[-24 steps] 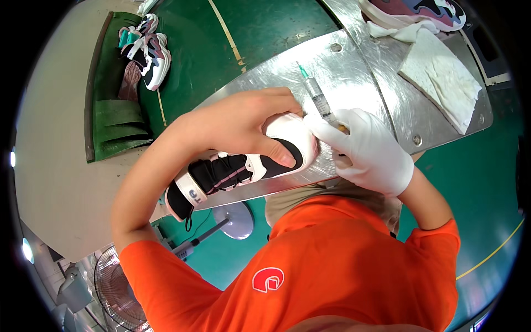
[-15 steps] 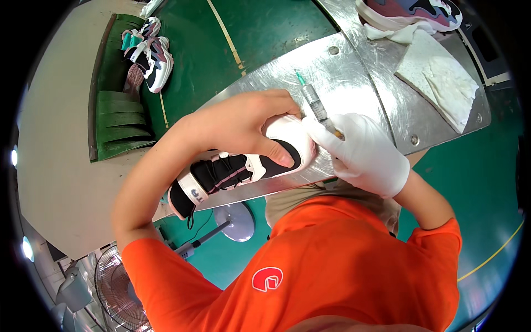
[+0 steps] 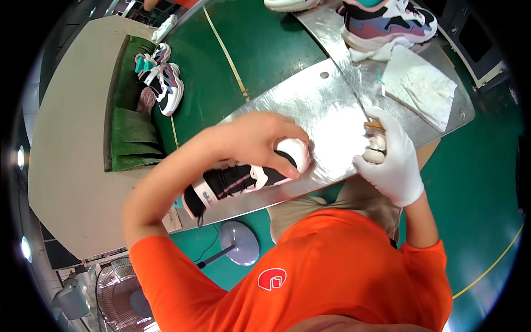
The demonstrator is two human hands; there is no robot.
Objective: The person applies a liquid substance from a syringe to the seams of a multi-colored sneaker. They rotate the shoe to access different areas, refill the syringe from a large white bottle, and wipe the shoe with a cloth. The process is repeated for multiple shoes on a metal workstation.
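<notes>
A black, white and pink sneaker [image 3: 235, 180] lies on its side along the metal plate's near edge, its toe pointing right. My bare left hand [image 3: 265, 141] is wrapped over the toe, with the thumb on the near side. My right hand [image 3: 392, 163], in a white glove, is apart from the shoe, to its right. Its curled fingers hold a syringe with an amber part [image 3: 374, 125] showing at the fingers. The syringe's clear barrel and green tip point away from me, faint against the bright metal.
A folded white cloth [image 3: 423, 88] lies beyond my right hand, with another sneaker [image 3: 384, 25] behind it. More sneakers [image 3: 166, 86] sit on the green conveyor belt [image 3: 260, 44] by a slitted green flap [image 3: 133, 133]. A fan [image 3: 121, 288] stands at lower left.
My right hand has drawn away from the shoe's toe to the right, taking the syringe along. My left hand keeps its grip on the shoe. The view has shifted slightly.
</notes>
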